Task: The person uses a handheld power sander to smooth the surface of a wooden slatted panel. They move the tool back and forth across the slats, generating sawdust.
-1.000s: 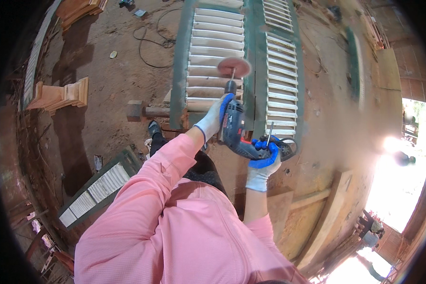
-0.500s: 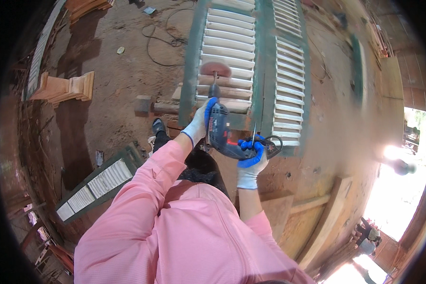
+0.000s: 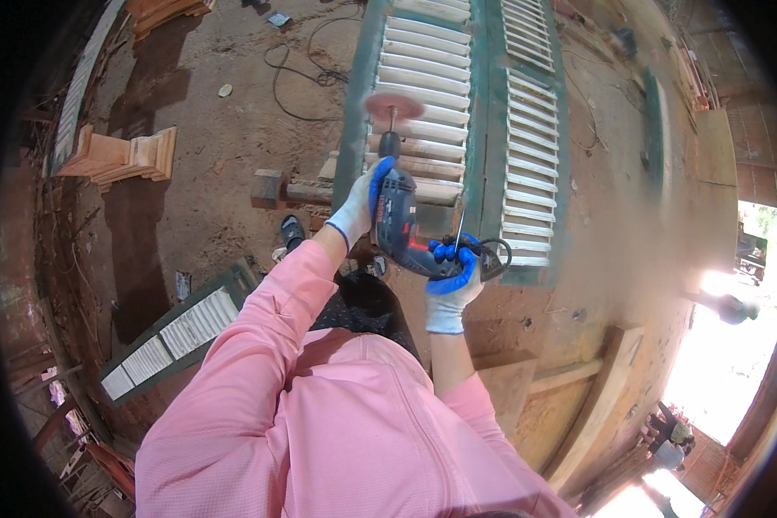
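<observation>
Dirt floor [image 3: 224, 164], shutter [image 3: 457, 95], drill [image 3: 401, 216] in both hands

bare dirt floor [image 3: 216, 164] left, cable [image 3: 298, 82] and wood blocks [image 3: 272, 186] obstructing

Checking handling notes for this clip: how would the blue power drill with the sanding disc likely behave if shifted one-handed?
The power drill looks fairly heavy for its size: both gloved hands, left hand and right hand, grip it. It is rigid, but the sanding disc far out front probably makes it nose-heavy. Its trailing cord may drag or snag.
</observation>
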Demonstrator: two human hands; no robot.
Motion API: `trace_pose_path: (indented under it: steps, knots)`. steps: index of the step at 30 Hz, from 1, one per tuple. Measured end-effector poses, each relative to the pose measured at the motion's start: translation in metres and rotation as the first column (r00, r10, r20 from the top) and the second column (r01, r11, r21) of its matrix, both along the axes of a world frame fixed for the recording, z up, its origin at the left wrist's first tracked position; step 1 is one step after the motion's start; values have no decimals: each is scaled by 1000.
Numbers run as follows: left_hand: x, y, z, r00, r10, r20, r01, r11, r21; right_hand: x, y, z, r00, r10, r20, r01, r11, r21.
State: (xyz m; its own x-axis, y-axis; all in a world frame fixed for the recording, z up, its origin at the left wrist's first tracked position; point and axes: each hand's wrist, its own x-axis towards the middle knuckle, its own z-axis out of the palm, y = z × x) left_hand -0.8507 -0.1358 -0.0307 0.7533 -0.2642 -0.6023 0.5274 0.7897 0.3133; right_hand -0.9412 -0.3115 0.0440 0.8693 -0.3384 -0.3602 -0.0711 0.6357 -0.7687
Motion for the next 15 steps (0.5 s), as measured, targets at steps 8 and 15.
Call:
trace_pose_path:
  steps: [8, 15]
  knots:
    - [-12, -10, 9, 998, -42, -51, 37, 994, -99, -3, -11, 22, 997, -41, -64, 41, 999, 1]
    - [-21, -33, 0, 993, -17, -118, -3, 986, -170, 5, -28, 22, 994, -31, -103, 28, 999, -27]
